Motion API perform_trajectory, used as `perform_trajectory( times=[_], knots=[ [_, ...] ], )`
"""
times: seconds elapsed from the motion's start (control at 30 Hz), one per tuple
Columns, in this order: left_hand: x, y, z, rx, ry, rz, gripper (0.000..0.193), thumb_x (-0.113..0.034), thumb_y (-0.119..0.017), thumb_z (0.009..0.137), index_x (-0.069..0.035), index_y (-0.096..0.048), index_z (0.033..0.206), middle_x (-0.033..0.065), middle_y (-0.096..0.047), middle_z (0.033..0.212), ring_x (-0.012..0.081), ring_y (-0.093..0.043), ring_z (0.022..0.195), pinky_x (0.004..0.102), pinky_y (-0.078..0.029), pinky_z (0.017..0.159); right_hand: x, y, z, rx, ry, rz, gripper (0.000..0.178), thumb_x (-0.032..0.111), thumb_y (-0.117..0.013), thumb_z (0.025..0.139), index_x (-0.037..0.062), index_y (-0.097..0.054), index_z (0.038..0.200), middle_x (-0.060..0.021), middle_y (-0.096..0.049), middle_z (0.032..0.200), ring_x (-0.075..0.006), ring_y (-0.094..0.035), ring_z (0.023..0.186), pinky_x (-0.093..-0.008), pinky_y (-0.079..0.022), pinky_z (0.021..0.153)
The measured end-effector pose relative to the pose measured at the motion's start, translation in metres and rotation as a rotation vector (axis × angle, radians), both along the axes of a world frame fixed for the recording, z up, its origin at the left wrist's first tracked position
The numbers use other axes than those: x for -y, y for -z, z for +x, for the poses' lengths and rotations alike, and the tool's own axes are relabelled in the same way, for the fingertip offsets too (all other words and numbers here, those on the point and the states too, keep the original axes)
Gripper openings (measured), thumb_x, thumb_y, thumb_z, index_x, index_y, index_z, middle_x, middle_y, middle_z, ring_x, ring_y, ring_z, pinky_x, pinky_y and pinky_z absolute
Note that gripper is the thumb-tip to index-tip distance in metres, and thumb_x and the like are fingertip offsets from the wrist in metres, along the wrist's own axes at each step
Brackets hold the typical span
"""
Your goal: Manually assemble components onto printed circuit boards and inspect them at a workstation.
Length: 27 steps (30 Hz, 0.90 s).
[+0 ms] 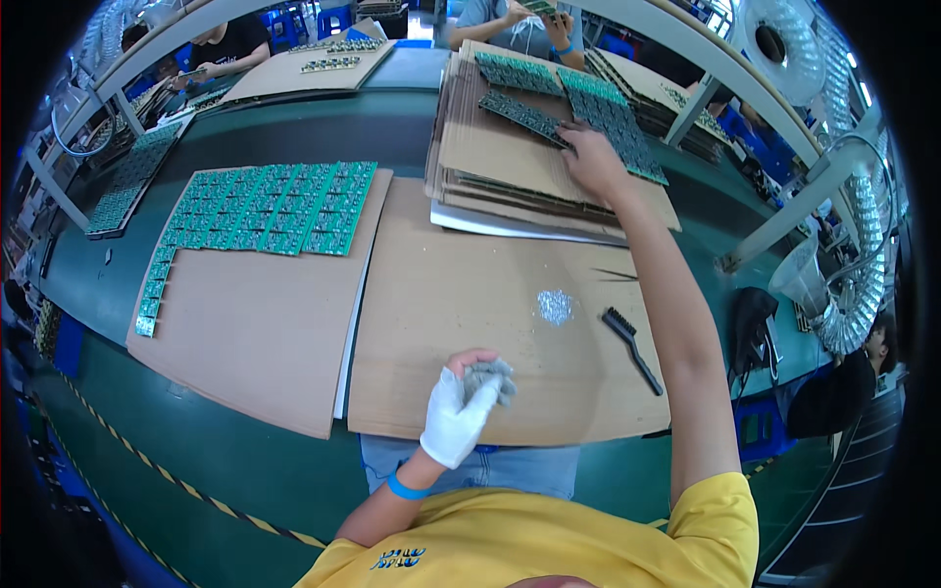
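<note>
Right hand (593,165) touched the end of a dark board strip (520,116) on my cardboard stack (475,147); couldn't tell if gripped. Gloved left hand (466,400) curled, contents unclear. Green boards (270,209) covered the left sheet's (245,323) far part; more strips (610,110) waited, so probably midway. Brush (633,350) and pale flecks (555,307) littered the middle sheet (441,294), possibly obstructing.

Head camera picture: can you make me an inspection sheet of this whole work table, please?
Surface: green table with cardboard sheets.
Things: green circuit boards in rows on the left sheet; more on the cardboard stack.
Clutter: black brush and shiny bits on the middle sheet.
Left grip: white glove, fingers bent; contents unclear.
Right grip: bare, touching a dark board strip.
Cables: thin loop at far left, maybe a cable.
Surroundings: other people, ridged ducting.
</note>
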<state>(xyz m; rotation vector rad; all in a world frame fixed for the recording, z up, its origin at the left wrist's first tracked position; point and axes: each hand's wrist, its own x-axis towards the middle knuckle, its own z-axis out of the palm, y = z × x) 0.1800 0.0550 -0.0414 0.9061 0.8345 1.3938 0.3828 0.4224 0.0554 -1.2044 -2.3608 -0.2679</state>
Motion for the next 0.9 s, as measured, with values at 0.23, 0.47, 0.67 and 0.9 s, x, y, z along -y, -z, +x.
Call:
perform_trajectory(
  times=[0.23,0.47,0.67,0.9],
  knots=[
    [0.0,-0.005,-0.007,-0.102,0.091,0.042,0.033,0.005,-0.051,0.101,-0.005,-0.046,0.132,0.0158,-0.064,0.116,0.021,-0.067,0.096,0.0341,-0.055,0.082,-0.029,-0.008,-0.048,-0.169,0.002,-0.252,0.043,0.018,-0.065,0.094,0.0014,-0.062,0.134,-0.0251,-0.059,0.139,-0.0428,-0.053,0.132,-0.0449,-0.042,0.112],
    [0.002,-0.007,-0.012,-0.113,0.142,0.052,0.034,0.005,-0.052,0.1,-0.005,-0.047,0.132,0.0137,-0.064,0.117,0.0194,-0.066,0.099,0.0331,-0.054,0.084,-0.052,-0.015,-0.059,-0.02,0.032,-0.208,0.032,0.012,-0.062,0.098,0.0029,-0.061,0.128,-0.0188,-0.059,0.139,-0.0371,-0.054,0.131,-0.0418,-0.044,0.109],
    [0.001,-0.005,-0.015,-0.058,0.189,0.064,0.035,0.005,-0.058,0.099,-0.004,-0.05,0.131,0.0115,-0.066,0.116,0.0153,-0.066,0.098,0.0304,-0.054,0.085,-0.076,-0.007,-0.058,-0.034,-0.1,-0.127,0.029,0.003,-0.062,0.095,0.0056,-0.064,0.124,-0.0155,-0.062,0.136,-0.0363,-0.057,0.127,-0.0428,-0.047,0.107],
    [0.0,-0.003,-0.016,-0.017,0.223,0.065,0.035,0.006,-0.058,0.099,-0.004,-0.051,0.132,0.0122,-0.065,0.119,0.0164,-0.065,0.099,0.0307,-0.054,0.085,-0.126,-0.007,-0.043,-0.034,-0.186,-0.038,0.03,-0.002,-0.064,0.088,0.0046,-0.069,0.117,-0.017,-0.068,0.125,-0.0367,-0.064,0.119,-0.0428,-0.051,0.101]
  ],
)
